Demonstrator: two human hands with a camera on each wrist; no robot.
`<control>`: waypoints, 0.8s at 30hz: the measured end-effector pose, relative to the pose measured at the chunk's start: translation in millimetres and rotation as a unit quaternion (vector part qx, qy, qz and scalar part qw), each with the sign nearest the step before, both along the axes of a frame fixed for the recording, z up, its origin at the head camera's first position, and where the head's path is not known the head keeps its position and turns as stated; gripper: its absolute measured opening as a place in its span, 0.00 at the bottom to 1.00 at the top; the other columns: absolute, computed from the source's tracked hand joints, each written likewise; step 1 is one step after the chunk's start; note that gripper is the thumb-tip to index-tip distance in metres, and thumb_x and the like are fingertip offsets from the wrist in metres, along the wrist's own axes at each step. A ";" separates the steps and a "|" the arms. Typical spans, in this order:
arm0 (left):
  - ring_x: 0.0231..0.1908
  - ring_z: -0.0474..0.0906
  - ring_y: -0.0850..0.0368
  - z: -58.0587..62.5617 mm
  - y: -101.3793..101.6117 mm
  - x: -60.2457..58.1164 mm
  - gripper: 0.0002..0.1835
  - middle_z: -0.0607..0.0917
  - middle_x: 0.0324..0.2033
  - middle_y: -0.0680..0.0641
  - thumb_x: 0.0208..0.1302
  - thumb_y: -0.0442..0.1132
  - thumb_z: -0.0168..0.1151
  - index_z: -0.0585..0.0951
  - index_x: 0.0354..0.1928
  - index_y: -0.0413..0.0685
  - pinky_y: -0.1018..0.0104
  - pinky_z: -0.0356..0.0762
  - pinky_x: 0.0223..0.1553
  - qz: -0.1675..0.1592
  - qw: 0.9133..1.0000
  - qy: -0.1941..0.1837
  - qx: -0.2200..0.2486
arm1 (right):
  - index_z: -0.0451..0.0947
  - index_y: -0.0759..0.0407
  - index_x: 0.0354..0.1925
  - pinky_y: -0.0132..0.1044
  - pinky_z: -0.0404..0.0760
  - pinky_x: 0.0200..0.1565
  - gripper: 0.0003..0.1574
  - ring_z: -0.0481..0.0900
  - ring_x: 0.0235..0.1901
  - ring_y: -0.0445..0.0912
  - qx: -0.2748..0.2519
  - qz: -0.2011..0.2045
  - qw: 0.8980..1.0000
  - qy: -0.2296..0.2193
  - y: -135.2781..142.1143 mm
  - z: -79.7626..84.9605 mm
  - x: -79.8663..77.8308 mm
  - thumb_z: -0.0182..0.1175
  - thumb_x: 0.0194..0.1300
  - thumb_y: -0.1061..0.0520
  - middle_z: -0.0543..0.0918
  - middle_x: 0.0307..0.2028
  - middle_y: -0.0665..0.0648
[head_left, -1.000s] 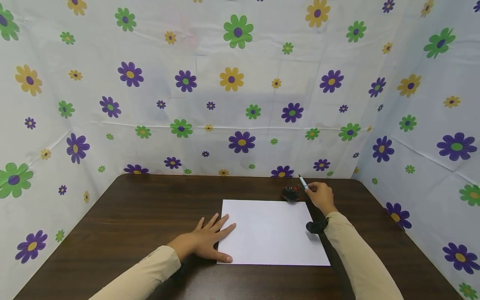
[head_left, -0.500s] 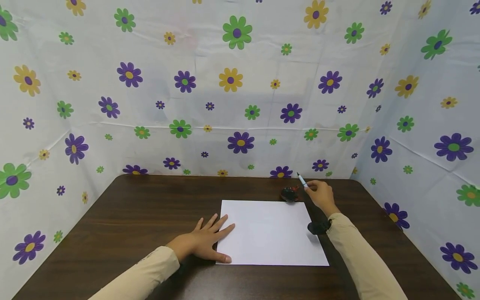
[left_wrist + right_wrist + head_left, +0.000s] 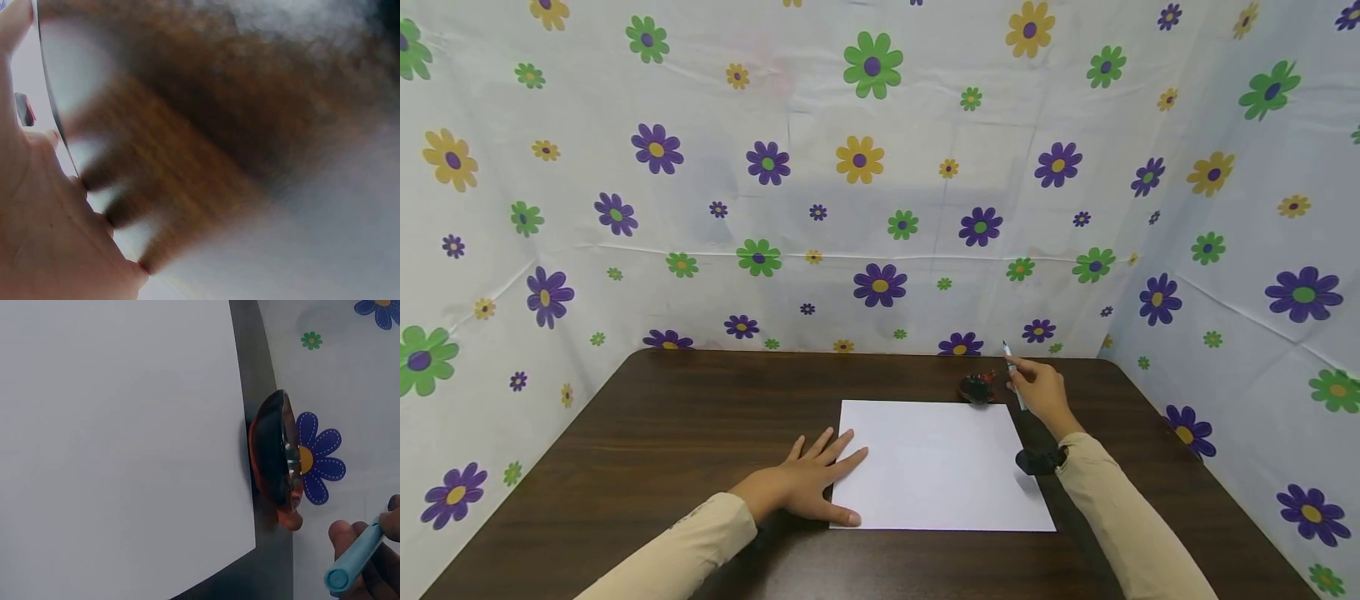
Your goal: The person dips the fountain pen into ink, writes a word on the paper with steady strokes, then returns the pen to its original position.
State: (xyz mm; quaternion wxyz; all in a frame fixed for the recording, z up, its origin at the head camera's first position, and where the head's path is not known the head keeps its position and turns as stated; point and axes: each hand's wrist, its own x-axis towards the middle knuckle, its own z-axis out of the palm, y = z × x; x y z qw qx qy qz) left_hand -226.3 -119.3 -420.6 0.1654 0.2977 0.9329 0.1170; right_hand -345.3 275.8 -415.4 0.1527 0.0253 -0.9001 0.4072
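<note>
A white sheet of paper (image 3: 943, 467) lies on the dark wooden table. My left hand (image 3: 808, 483) rests with spread fingers on its left edge, thumb near the lower left corner. Beyond the sheet's upper right corner, my right hand (image 3: 1041, 392) pinches a slim light-blue pen (image 3: 355, 559) between thumb and fingers. In the head view the pen's dark tip points away from me, above the table's far edge. Just left of that hand sits a small glossy black and red rounded object (image 3: 977, 388) at the paper's top edge; its kind is unclear.
The brown table (image 3: 715, 417) ends at a flower-printed white cloth (image 3: 805, 175) hung behind it and along both sides. A dark wrist-worn device (image 3: 1040, 460) hangs over the paper's right edge.
The pen has turned in my right hand from slanting left to nearly upright in the head view, and its rear end now shows below the fingers. My left hand stays on the paper.
</note>
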 end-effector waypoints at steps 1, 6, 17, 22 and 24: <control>0.74 0.34 0.39 -0.1 -0.1 0.0 0.52 0.41 0.76 0.47 0.54 0.72 0.57 0.50 0.76 0.62 0.30 0.33 0.65 0.000 1.000 0.000 0.000 | 0.74 0.59 0.61 0.47 0.83 0.39 0.22 0.86 0.39 0.56 -0.008 0.000 1.000 0.003 -0.7 -0.5 -0.1 0.53 0.70 0.61 0.83 0.46 0.69; 0.74 0.35 0.39 -0.5 -0.3 -0.6 0.52 0.41 0.76 0.47 0.54 0.72 0.57 0.50 0.76 0.61 0.30 0.34 0.65 -0.001 1.000 0.003 -0.001 | 0.73 0.58 0.63 0.32 0.81 0.39 0.23 0.85 0.39 0.44 -0.076 0.013 0.997 0.006 -2.2 -1.3 -2.7 0.53 0.72 0.57 0.82 0.49 0.68; 0.74 0.35 0.39 -0.4 -0.3 -0.7 0.52 0.41 0.76 0.47 0.54 0.73 0.57 0.50 0.76 0.61 0.30 0.34 0.65 -0.003 1.000 0.007 -0.005 | 0.62 0.69 0.68 0.24 0.78 0.44 0.29 0.83 0.42 0.35 -0.310 0.106 0.945 0.002 -2.7 2.1 -0.8 0.49 0.69 0.72 0.84 0.43 0.46; 0.74 0.35 0.39 -1.1 -0.1 -0.7 0.52 0.41 0.76 0.47 0.54 0.73 0.56 0.50 0.76 0.61 0.30 0.34 0.65 -0.003 1.000 0.007 -0.005 | 0.64 0.73 0.64 0.25 0.78 0.44 0.31 0.83 0.38 0.34 -0.362 0.107 0.926 0.003 -3.5 1.9 3.4 0.59 0.66 0.65 0.85 0.36 0.41; 0.74 0.35 0.39 -1.6 -0.1 -0.7 0.52 0.41 0.76 0.47 0.54 0.73 0.56 0.49 0.76 0.61 0.30 0.33 0.65 -0.003 1.000 0.008 -0.007 | 0.65 0.73 0.64 0.25 0.78 0.44 0.32 0.83 0.36 0.34 -0.369 0.099 0.924 -0.003 -3.2 0.3 3.7 0.60 0.66 0.61 0.85 0.34 0.41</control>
